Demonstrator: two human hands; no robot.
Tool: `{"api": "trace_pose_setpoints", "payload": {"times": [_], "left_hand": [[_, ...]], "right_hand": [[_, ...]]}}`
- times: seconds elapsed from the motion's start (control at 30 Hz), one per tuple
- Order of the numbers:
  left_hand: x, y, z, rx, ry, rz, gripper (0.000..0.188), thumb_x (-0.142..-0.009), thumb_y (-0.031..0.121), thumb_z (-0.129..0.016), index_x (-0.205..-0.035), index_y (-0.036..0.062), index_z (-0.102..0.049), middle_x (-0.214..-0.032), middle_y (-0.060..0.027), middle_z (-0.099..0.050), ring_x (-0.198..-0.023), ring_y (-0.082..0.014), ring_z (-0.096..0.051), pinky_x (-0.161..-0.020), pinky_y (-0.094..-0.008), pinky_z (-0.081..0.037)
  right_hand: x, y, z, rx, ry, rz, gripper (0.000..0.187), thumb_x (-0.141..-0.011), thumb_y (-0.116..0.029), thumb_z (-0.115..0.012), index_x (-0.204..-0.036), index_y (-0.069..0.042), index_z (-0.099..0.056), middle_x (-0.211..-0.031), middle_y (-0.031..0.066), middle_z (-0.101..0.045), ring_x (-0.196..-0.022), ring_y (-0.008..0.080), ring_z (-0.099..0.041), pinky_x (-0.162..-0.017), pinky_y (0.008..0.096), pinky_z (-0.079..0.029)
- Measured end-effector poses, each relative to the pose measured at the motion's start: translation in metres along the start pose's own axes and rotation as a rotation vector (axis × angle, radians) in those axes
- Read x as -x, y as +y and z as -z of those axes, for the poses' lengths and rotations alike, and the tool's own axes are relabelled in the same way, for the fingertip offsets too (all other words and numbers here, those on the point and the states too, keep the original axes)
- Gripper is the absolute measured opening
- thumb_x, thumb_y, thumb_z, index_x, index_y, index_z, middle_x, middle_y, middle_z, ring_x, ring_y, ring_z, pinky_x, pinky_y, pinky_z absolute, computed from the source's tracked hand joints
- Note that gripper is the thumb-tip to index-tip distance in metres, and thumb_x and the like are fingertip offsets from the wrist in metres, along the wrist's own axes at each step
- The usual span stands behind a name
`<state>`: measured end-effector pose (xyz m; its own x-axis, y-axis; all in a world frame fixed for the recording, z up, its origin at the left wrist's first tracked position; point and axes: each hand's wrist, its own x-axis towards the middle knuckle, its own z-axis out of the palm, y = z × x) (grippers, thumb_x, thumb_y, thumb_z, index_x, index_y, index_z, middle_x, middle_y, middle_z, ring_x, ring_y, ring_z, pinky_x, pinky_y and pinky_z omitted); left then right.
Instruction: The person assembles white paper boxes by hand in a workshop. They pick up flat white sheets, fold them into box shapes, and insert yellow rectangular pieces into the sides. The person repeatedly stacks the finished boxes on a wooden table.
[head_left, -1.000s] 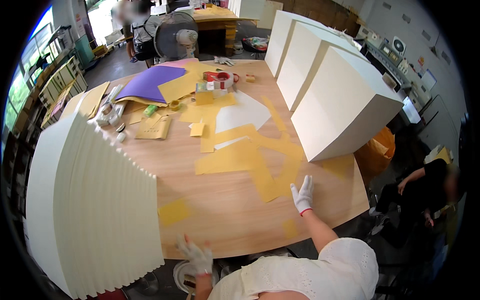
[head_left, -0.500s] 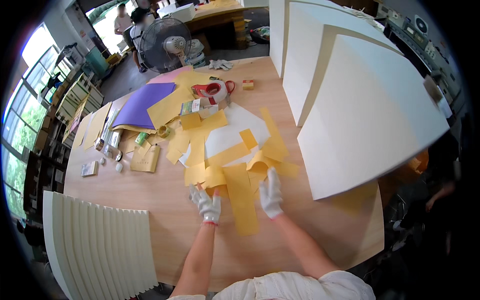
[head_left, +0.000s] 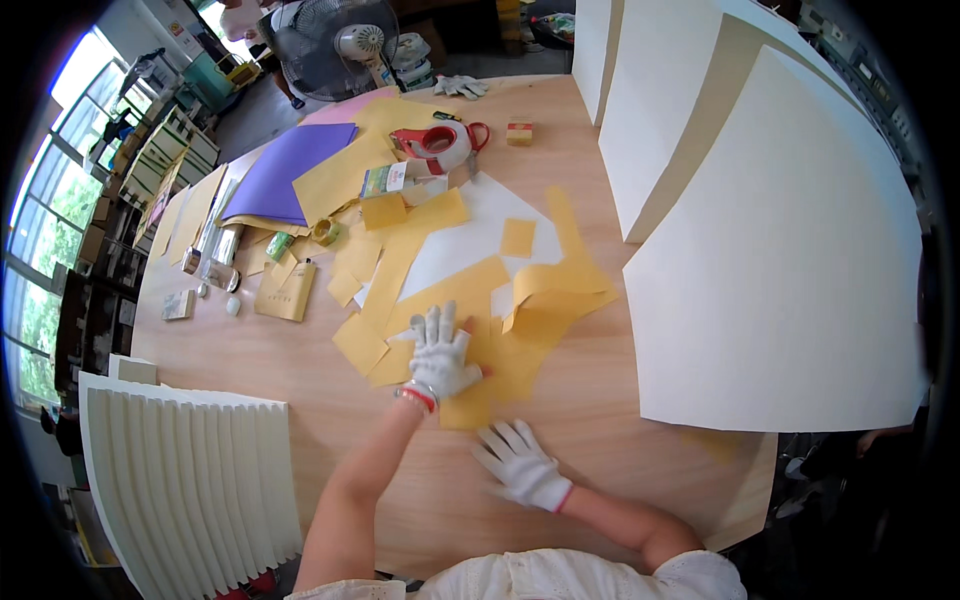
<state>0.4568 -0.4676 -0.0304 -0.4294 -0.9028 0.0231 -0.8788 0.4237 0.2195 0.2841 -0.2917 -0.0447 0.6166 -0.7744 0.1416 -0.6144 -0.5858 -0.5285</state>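
Left hand spread flat, pressing yellow paper sheets; right hand open, palm down on wooden table, nearer, forearm angled from right

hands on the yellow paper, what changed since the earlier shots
Half a second ago both gloved hands pressed the yellow paper side by side. Now the left hand lies flat on the yellow paper, while the right hand has drawn back onto the bare table, fingers spread. Neither grips anything. The white boards, purple sheet and tape dispenser stayed put.
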Motion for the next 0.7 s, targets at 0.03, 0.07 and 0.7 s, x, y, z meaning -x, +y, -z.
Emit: {"api": "trace_pose_setpoints", "payload": {"times": [0.03, 0.07, 0.7], "left_hand": [[-0.012, -0.026, -0.019, -0.074, 0.003, 0.063, 0.085, -0.076, 0.045, -0.074, -0.141, 0.0025, -0.040, -0.150, -0.0269, -0.027, -0.140, -0.0455, -0.023, -0.115, -0.0585, -0.012], [-0.022, -0.045, -0.030, -0.142, -0.003, 0.118, 0.084, -0.077, 0.045, -0.073, -0.142, 0.0025, -0.039, -0.151, -0.0265, -0.026, -0.141, -0.0446, -0.022, -0.115, -0.0571, -0.011], [0.473, 0.077, -0.062, 0.252, 0.043, -0.256, 0.036, -0.067, 0.025, -0.075, -0.097, 0.0079, -0.066, -0.123, -0.0141, -0.057, -0.121, -0.0416, -0.048, -0.104, -0.0650, -0.031]], "right_hand": [[-0.026, 0.010, -0.005, 0.038, 0.050, -0.009, 0.055, -0.084, -0.042, -0.064, -0.123, -0.004, -0.058, -0.135, 0.0208, -0.047, -0.127, 0.0413, -0.040, -0.107, 0.0580, -0.029], [-0.053, 0.024, -0.011, 0.072, 0.099, -0.031, 0.052, -0.085, -0.040, -0.063, -0.122, -0.004, -0.058, -0.135, 0.0198, -0.047, -0.129, 0.0409, -0.039, -0.107, 0.0577, -0.029], [0.259, -0.138, -0.055, 0.118, -0.039, -0.108, 0.047, -0.084, -0.045, -0.064, -0.120, -0.014, -0.060, -0.129, 0.0081, -0.057, -0.123, 0.0313, -0.049, -0.109, 0.0566, -0.026]]}}
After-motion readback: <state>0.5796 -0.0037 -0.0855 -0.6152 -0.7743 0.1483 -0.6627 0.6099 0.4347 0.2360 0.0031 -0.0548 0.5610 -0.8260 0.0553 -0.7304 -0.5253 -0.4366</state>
